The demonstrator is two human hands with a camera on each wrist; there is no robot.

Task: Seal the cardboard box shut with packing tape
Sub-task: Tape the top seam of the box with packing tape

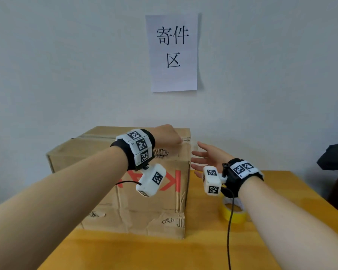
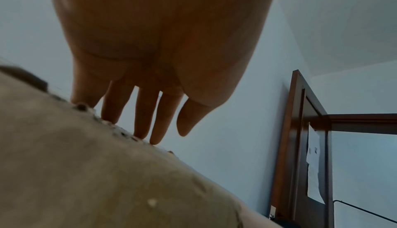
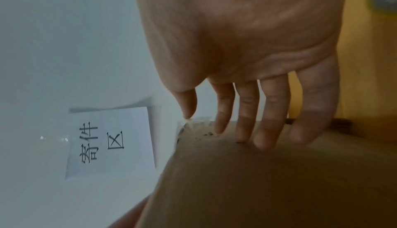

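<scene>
Two hands: left hand (image 1: 167,136) flat on cardboard box (image 1: 144,207) top; right hand (image 1: 207,158) spread, fingers touching its 3 o'clock side.
Tape roll (image 1: 235,212): on surface (image 1: 281,221), under right wrist.

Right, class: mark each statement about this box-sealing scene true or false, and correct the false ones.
1. The left hand rests on top of the cardboard box. True.
2. The right hand grips the roll of yellow packing tape. False: it is open beside the box; the roll lies on the yellow table.
3. A paper sign with printed characters hangs on the wall. True.
4. The box's top flaps stand upright. False: they are folded down.
5. The box's near side bears red print. True.
</scene>
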